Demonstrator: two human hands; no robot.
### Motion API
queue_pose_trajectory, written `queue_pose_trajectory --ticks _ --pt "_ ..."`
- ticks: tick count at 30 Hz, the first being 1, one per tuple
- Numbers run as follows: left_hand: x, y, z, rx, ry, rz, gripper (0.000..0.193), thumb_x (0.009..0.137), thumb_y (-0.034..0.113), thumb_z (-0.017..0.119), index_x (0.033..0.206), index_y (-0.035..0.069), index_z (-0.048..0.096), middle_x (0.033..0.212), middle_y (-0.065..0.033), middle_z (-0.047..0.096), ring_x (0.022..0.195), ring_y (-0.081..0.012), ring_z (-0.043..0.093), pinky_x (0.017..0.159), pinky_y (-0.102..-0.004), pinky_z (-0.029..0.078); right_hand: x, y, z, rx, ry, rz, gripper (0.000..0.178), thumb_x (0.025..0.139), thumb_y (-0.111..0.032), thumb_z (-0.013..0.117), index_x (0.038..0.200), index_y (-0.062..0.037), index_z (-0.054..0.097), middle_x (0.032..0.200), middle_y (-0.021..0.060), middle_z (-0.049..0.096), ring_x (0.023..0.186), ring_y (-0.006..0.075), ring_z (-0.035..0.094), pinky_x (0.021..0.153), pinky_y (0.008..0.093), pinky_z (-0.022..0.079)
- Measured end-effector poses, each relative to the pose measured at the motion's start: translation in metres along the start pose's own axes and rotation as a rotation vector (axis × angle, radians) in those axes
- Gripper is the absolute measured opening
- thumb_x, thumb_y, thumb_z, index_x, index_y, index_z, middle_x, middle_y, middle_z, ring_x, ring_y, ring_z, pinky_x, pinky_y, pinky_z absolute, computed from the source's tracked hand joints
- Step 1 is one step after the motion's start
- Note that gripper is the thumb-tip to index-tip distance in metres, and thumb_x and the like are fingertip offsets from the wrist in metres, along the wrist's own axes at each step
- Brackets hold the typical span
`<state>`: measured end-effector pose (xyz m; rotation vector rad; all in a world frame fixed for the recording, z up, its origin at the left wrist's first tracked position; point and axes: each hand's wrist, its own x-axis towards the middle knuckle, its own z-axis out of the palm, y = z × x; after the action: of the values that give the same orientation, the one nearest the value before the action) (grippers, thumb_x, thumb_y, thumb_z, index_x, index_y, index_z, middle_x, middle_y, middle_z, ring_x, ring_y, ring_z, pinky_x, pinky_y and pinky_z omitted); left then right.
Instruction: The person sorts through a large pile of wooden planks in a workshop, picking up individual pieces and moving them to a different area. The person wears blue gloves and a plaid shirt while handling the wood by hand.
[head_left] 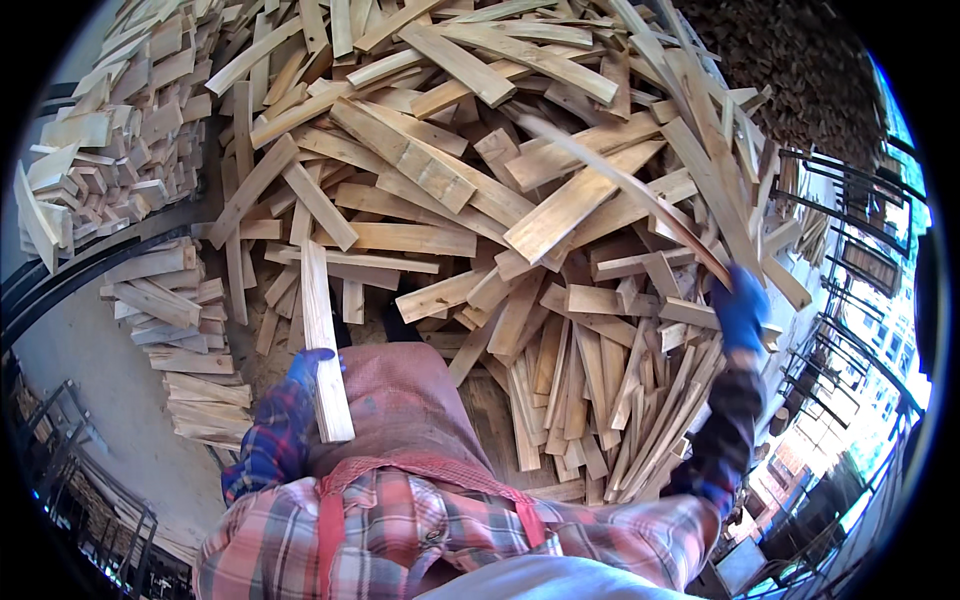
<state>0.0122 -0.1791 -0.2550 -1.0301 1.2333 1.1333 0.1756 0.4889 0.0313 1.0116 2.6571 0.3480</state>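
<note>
My left hand, in a blue glove, is closed round a pale wooden slat that stands lengthwise beside my lap. Out to the right, my right hand, also blue-gloved, grips the near end of a long thin wooden strip. That strip is smeared by motion and slants up and left over the heap. Beneath and ahead of both hands lies a big jumbled pile of wooden boards, crossing one another at many angles. Part of the right hand's fingers is blurred.
Stacked short boards rise at the far left, with a smaller stack nearer me. A dark curved metal rail runs between them. Slats standing close together lean at my right knee. Black metal racks line the right side.
</note>
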Motion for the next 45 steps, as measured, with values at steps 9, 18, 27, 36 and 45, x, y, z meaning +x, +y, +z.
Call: queue_pose_trajectory --ticks 9,18,27,36,45 --pt "-0.003 0.035 0.057 0.129 -0.129 0.196 0.044 0.075 0.002 0.065 0.116 -0.008 0.052 0.093 -0.0214 0.066 0.076 -0.0315 0.068 0.069 -0.0421 0.059 -0.103 0.103 0.105 0.358 0.409 0.594 0.067 0.080 -0.043 0.071 0.120 0.0080 0.054 0.102 0.0235 0.063 0.096 0.0329 0.060 0.087 0.0414 0.048" --pt "-0.051 -0.012 0.000 0.089 0.155 0.366 0.053 0.079 -0.006 0.066 0.128 0.000 0.048 0.102 -0.0167 0.065 0.088 -0.0284 0.067 0.075 -0.0386 0.059 0.256 -0.165 0.236 0.466 0.201 0.363 0.095 0.063 -0.052 0.076 0.140 -0.0107 0.038 0.140 0.0203 0.041 0.127 0.0372 0.043 0.103 0.0478 0.038" --pt "-0.031 -0.059 -0.049 -0.140 0.227 0.061 0.049 0.075 0.006 0.071 0.119 -0.004 0.053 0.098 -0.0190 0.065 0.084 -0.0329 0.067 0.077 -0.0436 0.058 0.276 -0.181 0.214 0.281 0.037 0.427 0.077 0.072 -0.064 0.064 0.129 -0.0129 0.053 0.116 0.0219 0.062 0.106 0.0392 0.061 0.090 0.0492 0.048" --pt "-0.058 -0.022 -0.020 -0.145 -0.041 0.177 0.045 0.076 0.013 0.072 0.114 -0.005 0.057 0.099 -0.0180 0.067 0.085 -0.0289 0.069 0.075 -0.0402 0.058 0.058 -0.062 0.123 0.897 0.281 0.167 0.053 0.088 -0.037 0.064 0.126 -0.0017 0.057 0.116 0.0140 0.064 0.099 0.0246 0.063 0.081 0.0357 0.051" --pt "-0.036 -0.032 -0.054 -0.331 -0.004 0.236 0.038 0.073 0.015 0.070 0.103 -0.007 0.060 0.083 -0.0199 0.067 0.067 -0.0326 0.068 0.062 -0.0437 0.057 -0.119 -0.081 -0.085 1.363 -0.368 0.213 0.051 0.095 -0.044 0.052 0.123 -0.0028 0.055 0.100 0.0144 0.067 0.075 0.0167 0.064 0.059 0.0229 0.047"
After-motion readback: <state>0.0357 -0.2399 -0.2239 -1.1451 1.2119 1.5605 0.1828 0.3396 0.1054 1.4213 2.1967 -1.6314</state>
